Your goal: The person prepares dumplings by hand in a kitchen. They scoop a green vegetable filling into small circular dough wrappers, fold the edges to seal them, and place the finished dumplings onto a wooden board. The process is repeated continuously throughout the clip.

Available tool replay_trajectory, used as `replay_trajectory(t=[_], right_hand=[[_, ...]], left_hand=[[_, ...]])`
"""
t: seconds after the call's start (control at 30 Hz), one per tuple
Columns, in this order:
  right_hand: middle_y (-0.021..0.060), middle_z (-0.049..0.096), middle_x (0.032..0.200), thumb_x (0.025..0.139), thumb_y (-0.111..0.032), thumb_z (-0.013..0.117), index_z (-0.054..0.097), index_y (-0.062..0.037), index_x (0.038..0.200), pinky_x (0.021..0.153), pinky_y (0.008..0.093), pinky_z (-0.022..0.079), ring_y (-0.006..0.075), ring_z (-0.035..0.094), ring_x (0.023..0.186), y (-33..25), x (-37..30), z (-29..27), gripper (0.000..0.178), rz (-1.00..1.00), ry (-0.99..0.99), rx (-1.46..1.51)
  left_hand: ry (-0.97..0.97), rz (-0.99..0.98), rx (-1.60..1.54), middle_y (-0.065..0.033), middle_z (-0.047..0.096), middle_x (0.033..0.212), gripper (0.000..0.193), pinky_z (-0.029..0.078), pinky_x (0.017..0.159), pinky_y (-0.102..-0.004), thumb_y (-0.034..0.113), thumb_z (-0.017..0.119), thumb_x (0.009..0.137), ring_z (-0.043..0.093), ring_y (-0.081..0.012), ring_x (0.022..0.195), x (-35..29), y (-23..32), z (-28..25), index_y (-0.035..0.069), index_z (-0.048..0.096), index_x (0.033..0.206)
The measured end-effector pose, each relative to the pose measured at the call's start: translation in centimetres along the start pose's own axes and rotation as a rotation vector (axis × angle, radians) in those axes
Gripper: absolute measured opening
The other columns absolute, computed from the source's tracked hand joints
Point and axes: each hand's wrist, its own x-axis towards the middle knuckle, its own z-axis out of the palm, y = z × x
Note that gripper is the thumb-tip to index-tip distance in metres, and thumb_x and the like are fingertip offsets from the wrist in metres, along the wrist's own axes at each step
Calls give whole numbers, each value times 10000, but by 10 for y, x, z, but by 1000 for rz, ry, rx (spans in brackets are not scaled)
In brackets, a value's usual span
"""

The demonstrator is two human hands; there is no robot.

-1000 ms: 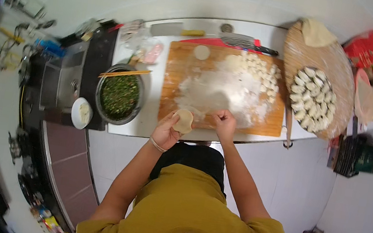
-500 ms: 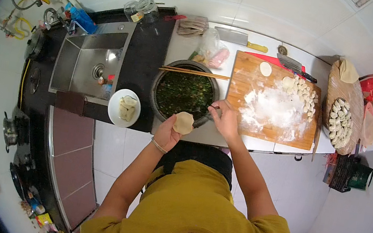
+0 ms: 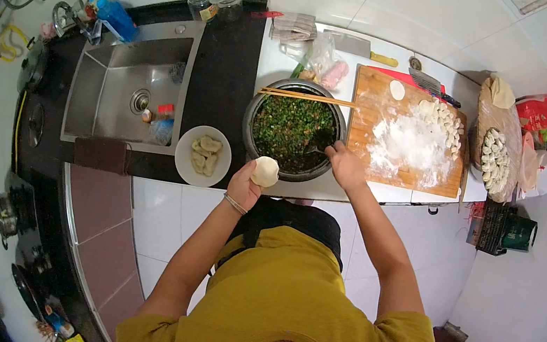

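My left hand [image 3: 243,187] holds a round dough wrapper [image 3: 265,172] flat on its fingers, beside the near left rim of a dark pot [image 3: 248,140]. Chopped green filling [image 3: 289,125] lies in the pot. My right hand [image 3: 346,168] grips the handle of a metal spoon [image 3: 316,150] at the pot's right side; the spoon's bowl dips into the filling. A pair of chopsticks [image 3: 309,97] rests across the far rim.
Right of the pot, a floured wooden board [image 3: 371,99] carries dough pieces [image 3: 448,130]. Beyond it, dumplings [image 3: 495,162] sit on a round tray [image 3: 479,142]. Two cleavers [image 3: 349,43] lie behind. A white bowl [image 3: 183,152] of dumplings and a sink [image 3: 97,98] are at left.
My view has shifted, so the counter things sit differently in the picture. The wrapper in my left hand has moved leftward from the pot's near rim. The spoon remains in the filling.
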Motion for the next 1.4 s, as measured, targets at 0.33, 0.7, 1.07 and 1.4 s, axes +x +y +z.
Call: replay_trajectory(t=[0.33,0.7,1.07,1.4], right_hand=[[94,545,830,779,-87,499,569,-54,780,618,356,510,259,609,788,-31,21,-6,78,-204,163,-84],[126,580,858,735,-60,526,601,-29,782,642,378,523,285,631,765,-35,12,27,94,-216,-27,-66],[158,649,858,684,-29,552,670,-23,829,702,384,515,327,626,790,-3,19,15,187,-142,-208,298],[41,606,677,746,-54,599,670,14,868,411,265,388,101,476,483,22,16,-10,157,395,-475,1066]], left_hand=[[-34,87,10,-119,602,1087,289,506,831,-391,243,461,944,602,-250,989,19,-3,-11,12,526,1106],[23,117,-17,-96,611,1068,243,514,811,-377,237,487,936,608,-238,971,22,-15,-17,50,535,1084],[34,118,38,-135,545,1194,402,446,929,-426,313,435,952,537,-275,1098,27,-22,-27,8,471,1210],[84,97,-73,-117,576,1145,373,448,925,-420,306,371,964,553,-273,1072,14,-3,14,9,489,1156]])
